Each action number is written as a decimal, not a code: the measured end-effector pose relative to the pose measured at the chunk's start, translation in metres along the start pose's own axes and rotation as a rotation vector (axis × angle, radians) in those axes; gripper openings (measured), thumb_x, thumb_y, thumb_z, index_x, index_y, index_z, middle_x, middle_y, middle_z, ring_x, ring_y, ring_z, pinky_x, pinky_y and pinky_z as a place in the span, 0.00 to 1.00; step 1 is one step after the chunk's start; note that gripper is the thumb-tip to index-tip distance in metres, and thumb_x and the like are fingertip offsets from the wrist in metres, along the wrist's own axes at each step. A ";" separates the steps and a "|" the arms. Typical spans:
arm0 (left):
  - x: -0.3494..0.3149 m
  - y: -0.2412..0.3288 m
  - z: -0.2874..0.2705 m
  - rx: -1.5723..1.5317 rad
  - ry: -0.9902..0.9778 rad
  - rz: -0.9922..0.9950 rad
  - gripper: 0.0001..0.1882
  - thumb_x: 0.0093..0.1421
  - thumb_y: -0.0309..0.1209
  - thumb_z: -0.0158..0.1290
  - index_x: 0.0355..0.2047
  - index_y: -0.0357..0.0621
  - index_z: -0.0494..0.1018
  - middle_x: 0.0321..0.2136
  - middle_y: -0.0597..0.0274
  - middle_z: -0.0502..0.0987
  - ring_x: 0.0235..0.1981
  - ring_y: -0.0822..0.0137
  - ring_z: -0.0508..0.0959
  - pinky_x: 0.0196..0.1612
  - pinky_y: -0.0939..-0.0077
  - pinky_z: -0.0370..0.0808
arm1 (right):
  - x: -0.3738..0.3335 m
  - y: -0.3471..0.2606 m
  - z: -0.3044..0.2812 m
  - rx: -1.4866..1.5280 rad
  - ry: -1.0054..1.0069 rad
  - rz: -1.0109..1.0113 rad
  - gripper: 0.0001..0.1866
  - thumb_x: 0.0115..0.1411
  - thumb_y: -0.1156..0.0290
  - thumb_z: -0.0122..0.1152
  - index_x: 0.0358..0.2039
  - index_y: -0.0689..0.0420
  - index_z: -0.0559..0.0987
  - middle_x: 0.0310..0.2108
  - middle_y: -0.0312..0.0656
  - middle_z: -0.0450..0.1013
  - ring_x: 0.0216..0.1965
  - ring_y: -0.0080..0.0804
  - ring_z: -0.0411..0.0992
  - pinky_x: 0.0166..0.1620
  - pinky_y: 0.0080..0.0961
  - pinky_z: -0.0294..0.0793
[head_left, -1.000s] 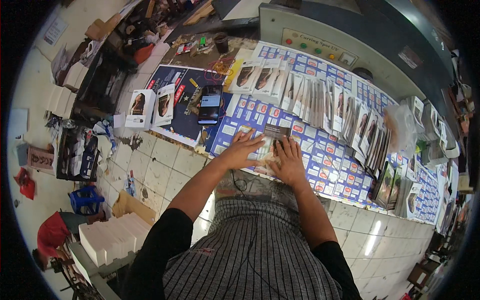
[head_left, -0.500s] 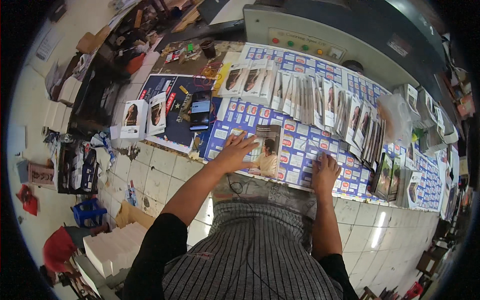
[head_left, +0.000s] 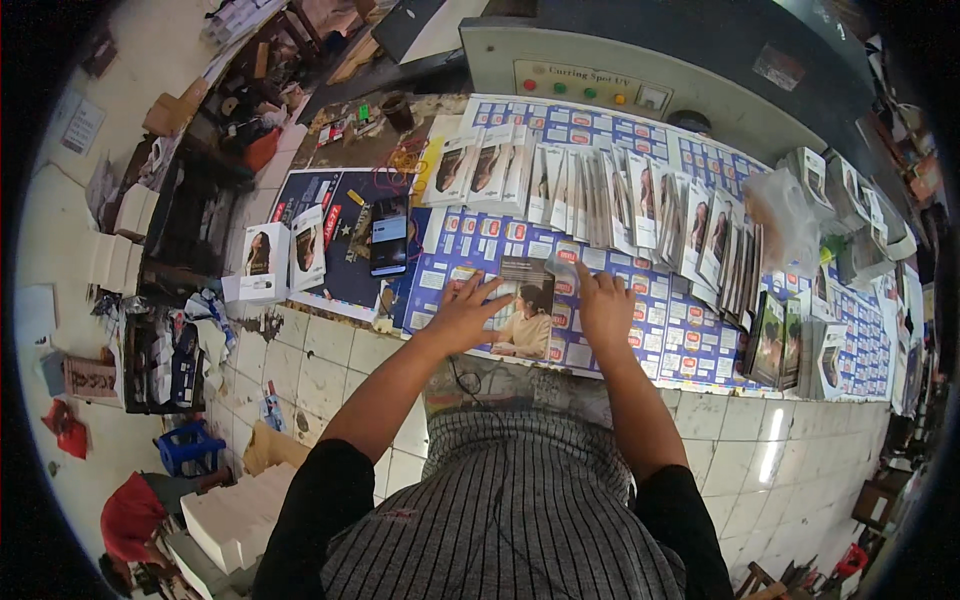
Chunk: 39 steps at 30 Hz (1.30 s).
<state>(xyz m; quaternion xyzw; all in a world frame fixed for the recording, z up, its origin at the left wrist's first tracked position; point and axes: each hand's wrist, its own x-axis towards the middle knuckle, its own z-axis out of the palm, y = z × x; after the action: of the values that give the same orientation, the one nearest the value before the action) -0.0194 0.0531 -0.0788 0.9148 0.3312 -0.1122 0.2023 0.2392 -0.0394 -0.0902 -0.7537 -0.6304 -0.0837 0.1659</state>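
A folded brown leaflet (head_left: pixel 525 322) with a photo of a person in a cream top lies on the blue printed sheets (head_left: pixel 455 262) at the table's front edge. My left hand (head_left: pixel 462 316) rests with fingers spread at the leaflet's left side, fingertips reaching its edge. At its upper right corner is my right hand (head_left: pixel 604 308), fingers bent down. A small pale translucent piece (head_left: pixel 563 257) shows at the right fingertips, seemingly pinched; its kind is unclear.
Beyond my hands a long fanned row of white-edged leaflets (head_left: pixel 645 205) crosses the table. A phone (head_left: pixel 389 240) and leaflet stacks (head_left: pixel 262 262) lie at left. Further stacks (head_left: pixel 825 360) and a clear plastic bag (head_left: pixel 783 215) sit at right. A grey machine (head_left: pixel 600 60) stands behind.
My right hand has moved left and away from me, from the printed sheets to the leaflet's upper right corner, with the translucent piece at its fingertips. The left hand stays beside the leaflet.
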 end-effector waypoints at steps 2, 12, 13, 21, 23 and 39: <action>-0.001 0.001 -0.001 0.002 0.006 0.000 0.40 0.57 0.49 0.61 0.68 0.66 0.59 0.73 0.63 0.48 0.74 0.50 0.42 0.69 0.36 0.43 | 0.016 0.005 0.008 -0.028 0.031 0.053 0.25 0.58 0.74 0.54 0.57 0.42 0.77 0.34 0.35 0.75 0.38 0.35 0.73 0.39 0.38 0.68; -0.001 0.000 0.000 0.008 -0.035 -0.020 0.41 0.57 0.49 0.61 0.69 0.66 0.58 0.73 0.63 0.48 0.74 0.50 0.42 0.68 0.33 0.42 | 0.006 0.027 -0.023 0.184 -0.398 -0.312 0.23 0.61 0.70 0.55 0.57 0.41 0.76 0.35 0.40 0.75 0.37 0.40 0.76 0.41 0.39 0.74; 0.001 0.002 0.000 0.016 -0.035 -0.016 0.41 0.57 0.49 0.61 0.69 0.66 0.58 0.73 0.63 0.48 0.74 0.51 0.42 0.68 0.34 0.42 | -0.007 0.032 -0.029 0.171 -0.490 -0.414 0.23 0.61 0.69 0.55 0.57 0.40 0.76 0.37 0.40 0.76 0.38 0.40 0.77 0.42 0.40 0.74; -0.002 -0.007 0.010 -0.014 0.017 0.004 0.39 0.58 0.52 0.60 0.68 0.67 0.60 0.73 0.63 0.49 0.74 0.52 0.41 0.69 0.38 0.39 | -0.040 0.075 -0.042 0.238 -0.476 -0.041 0.25 0.60 0.65 0.60 0.59 0.51 0.73 0.40 0.46 0.76 0.40 0.51 0.76 0.44 0.44 0.75; 0.004 -0.006 0.006 -0.015 0.022 0.036 0.39 0.59 0.54 0.59 0.69 0.68 0.59 0.73 0.63 0.48 0.74 0.53 0.40 0.69 0.38 0.37 | -0.041 0.078 -0.036 0.191 -0.200 -0.026 0.25 0.60 0.66 0.61 0.57 0.58 0.73 0.47 0.53 0.73 0.47 0.52 0.73 0.50 0.44 0.74; -0.006 -0.008 0.026 -0.058 0.174 0.074 0.40 0.64 0.60 0.48 0.68 0.48 0.60 0.72 0.51 0.49 0.74 0.50 0.42 0.71 0.44 0.33 | -0.050 0.016 -0.069 0.952 0.238 0.486 0.06 0.58 0.72 0.61 0.34 0.60 0.79 0.35 0.50 0.75 0.37 0.49 0.75 0.40 0.39 0.74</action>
<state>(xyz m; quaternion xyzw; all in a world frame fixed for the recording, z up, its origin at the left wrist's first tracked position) -0.0312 0.0442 -0.1022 0.9264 0.3168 -0.0153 0.2031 0.2505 -0.1125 -0.0447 -0.7046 -0.3832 0.1671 0.5734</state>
